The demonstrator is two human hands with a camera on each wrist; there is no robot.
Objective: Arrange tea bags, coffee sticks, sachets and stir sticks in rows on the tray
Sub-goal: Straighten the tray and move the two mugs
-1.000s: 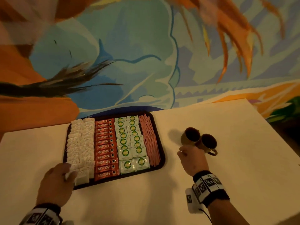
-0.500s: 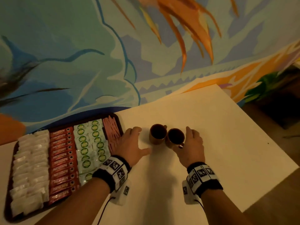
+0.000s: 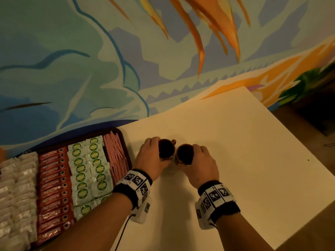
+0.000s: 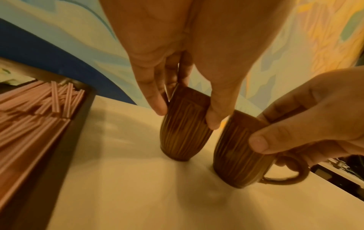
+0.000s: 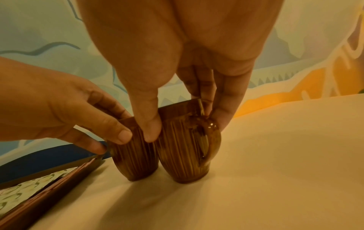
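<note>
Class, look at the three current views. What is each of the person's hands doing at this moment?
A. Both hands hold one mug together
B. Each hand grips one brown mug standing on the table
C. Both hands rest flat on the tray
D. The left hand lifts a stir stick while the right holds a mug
B: the left hand grips the left mug and the right hand grips the right mug, both standing on the table beside the tray.

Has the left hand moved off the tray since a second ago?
Yes. The left hand has left the tray's near-left corner, crossed past its right edge, and now grips the left mug on the table.
</note>
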